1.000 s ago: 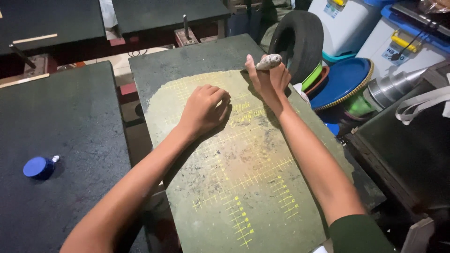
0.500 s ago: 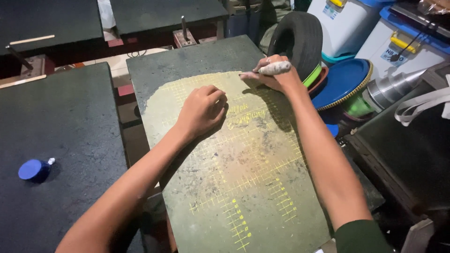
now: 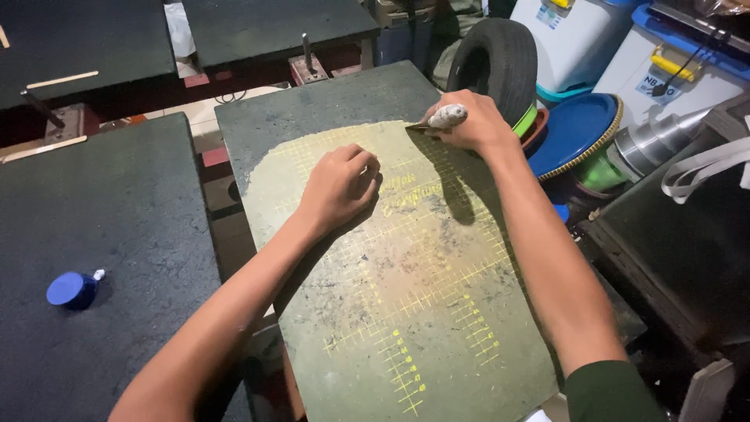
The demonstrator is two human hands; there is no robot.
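Lowered onto the gridded board (image 3: 406,312), right hand (image 3: 473,121) fingers grip a scraper (image 3: 445,117); left hand (image 3: 337,187) fisted.

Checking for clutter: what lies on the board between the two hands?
Nothing: the head view shows only bare gridded board between the left hand and the right hand.

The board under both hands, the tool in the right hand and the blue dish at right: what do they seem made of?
Board: probably a rigid panel with a worn olive coating, matte, with a scuffed yellow grid. Tool gripped by the right hand: handle wrapped in what looks like pale tape or cloth; blade mostly hidden. Left hand rests fisted on the board. Blue dish: likely plastic, smooth, with a ridged yellowish rim.
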